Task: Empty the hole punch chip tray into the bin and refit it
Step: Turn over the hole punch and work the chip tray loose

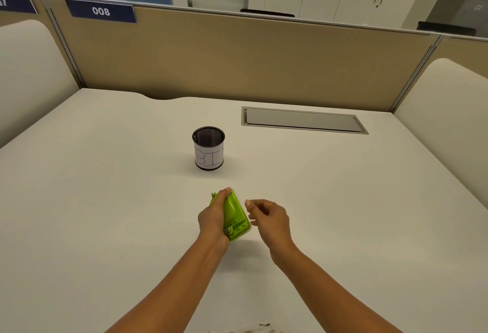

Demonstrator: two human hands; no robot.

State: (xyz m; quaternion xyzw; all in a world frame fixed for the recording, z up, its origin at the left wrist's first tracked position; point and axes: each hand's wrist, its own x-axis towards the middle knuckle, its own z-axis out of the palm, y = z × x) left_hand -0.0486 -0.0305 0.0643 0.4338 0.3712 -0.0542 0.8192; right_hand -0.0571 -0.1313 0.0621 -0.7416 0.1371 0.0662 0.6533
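Observation:
A lime-green hole punch [235, 215] is held tilted on its side just above the white desk, near the front middle. My left hand [214, 217] is wrapped around its left side and grips it. My right hand [268, 215] hovers just right of the punch's base, fingers curled and slightly apart, holding nothing that I can see. The chip tray on the underside faces right; I cannot tell whether it is seated. A black mesh cup labelled "BIN" [208, 147] stands upright farther back, a little left of the hands.
A grey cable flap [303, 120] is set into the desk at the back right. Tan partition panels [237, 60] close the far side, and padded dividers stand left and right. The white desk [105, 200] spreads wide around the hands.

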